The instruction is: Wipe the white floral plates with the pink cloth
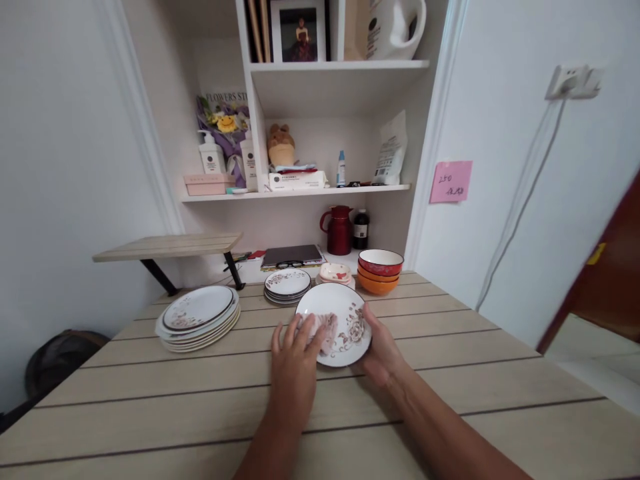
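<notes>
A round white plate [333, 300] with a dark rim and brown flowers is held tilted above the table. My right hand [383, 350] grips its right edge, thumb on the face and the other fingers hidden underneath. Against the plate's left part, my left hand [296, 353] presses a crumpled pale pink cloth [328, 333] with its fingers. Behind the plate is a stack of small flowered plates [287, 283]. Further left stands a stack of larger plates [200, 310]. Small patterned dishes [335, 272] and stacked red and orange bowls [379, 272] are at the back right.
The table [175, 393] has wooden slats with dark gaps. A low wooden riser [170, 246] on black legs stands at the back left. Behind are a dark laptop [293, 255], glasses [290, 265], a red jug [339, 230], a dark bottle [361, 229] and white shelves [345, 67].
</notes>
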`<act>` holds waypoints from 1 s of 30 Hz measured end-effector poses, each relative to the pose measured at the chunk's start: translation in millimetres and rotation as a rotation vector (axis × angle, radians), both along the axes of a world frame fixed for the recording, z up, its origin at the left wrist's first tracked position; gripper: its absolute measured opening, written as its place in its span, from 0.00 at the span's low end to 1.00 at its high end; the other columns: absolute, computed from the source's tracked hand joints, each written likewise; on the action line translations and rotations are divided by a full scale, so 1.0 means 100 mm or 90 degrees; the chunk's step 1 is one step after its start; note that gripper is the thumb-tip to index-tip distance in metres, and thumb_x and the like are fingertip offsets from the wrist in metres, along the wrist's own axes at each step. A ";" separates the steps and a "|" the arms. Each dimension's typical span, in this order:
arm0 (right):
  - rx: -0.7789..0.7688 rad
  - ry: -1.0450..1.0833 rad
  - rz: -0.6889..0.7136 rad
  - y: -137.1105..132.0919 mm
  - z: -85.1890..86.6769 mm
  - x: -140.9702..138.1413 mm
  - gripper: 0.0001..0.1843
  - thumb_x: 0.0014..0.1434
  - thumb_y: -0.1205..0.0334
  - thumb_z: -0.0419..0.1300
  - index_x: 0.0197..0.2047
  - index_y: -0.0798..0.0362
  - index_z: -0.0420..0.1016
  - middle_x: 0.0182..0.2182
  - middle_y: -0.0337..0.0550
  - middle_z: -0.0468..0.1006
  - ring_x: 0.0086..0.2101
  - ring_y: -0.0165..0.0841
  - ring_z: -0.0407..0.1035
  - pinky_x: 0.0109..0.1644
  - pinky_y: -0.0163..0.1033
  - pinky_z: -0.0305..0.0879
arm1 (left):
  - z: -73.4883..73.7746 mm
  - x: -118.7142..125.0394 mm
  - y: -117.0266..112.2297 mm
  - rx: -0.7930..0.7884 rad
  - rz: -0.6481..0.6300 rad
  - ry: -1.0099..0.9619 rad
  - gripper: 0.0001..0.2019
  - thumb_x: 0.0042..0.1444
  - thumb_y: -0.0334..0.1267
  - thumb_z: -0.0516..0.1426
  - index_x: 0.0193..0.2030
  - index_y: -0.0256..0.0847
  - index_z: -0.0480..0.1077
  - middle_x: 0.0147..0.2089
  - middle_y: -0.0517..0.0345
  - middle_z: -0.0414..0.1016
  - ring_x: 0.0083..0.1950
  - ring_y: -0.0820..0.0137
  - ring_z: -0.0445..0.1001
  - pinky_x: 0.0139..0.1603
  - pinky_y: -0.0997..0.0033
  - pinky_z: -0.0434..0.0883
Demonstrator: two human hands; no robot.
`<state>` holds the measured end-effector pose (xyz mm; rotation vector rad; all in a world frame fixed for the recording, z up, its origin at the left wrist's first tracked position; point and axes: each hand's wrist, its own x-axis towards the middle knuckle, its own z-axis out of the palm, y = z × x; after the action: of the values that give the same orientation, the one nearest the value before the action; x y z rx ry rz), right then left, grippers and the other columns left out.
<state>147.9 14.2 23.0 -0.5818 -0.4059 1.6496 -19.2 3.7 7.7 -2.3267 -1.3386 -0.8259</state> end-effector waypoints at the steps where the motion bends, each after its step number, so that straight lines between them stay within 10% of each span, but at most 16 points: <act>1: -0.007 -0.017 0.013 -0.02 -0.02 -0.02 0.28 0.62 0.44 0.51 0.58 0.54 0.69 0.48 0.50 0.79 0.49 0.41 0.72 0.57 0.51 0.63 | 0.01 -0.01 0.00 0.007 0.025 -0.005 0.22 0.60 0.28 0.49 0.57 0.54 0.67 0.64 0.62 0.65 0.65 0.56 0.61 0.63 0.41 0.58; 8: 0.004 -0.005 0.171 -0.21 -0.08 -0.34 0.30 0.59 0.44 0.55 0.57 0.56 0.69 0.49 0.51 0.78 0.50 0.40 0.72 0.60 0.48 0.59 | -0.03 -0.13 0.09 0.087 0.114 -0.040 0.22 0.61 0.27 0.48 0.61 0.42 0.63 0.65 0.55 0.62 0.67 0.58 0.57 0.63 0.48 0.60; 22: -0.035 0.035 0.096 -0.05 -0.03 -0.15 0.32 0.62 0.43 0.49 0.57 0.62 0.68 0.44 0.55 0.80 0.45 0.41 0.74 0.57 0.48 0.62 | 0.02 0.00 0.04 -0.136 -0.228 0.061 0.29 0.56 0.22 0.48 0.62 0.53 0.62 0.69 0.61 0.56 0.71 0.63 0.48 0.66 0.49 0.57; 30: 0.014 0.026 -0.007 0.03 0.00 0.04 0.30 0.61 0.45 0.51 0.60 0.56 0.65 0.49 0.51 0.78 0.50 0.41 0.72 0.58 0.51 0.61 | 0.01 -0.03 0.04 -0.107 -0.082 0.018 0.29 0.56 0.22 0.46 0.62 0.53 0.61 0.66 0.59 0.61 0.69 0.62 0.55 0.67 0.42 0.52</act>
<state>152.2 17.2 23.2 -0.5332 -0.3900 1.6420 -22.3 8.0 8.8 -2.5675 -1.3035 -0.7410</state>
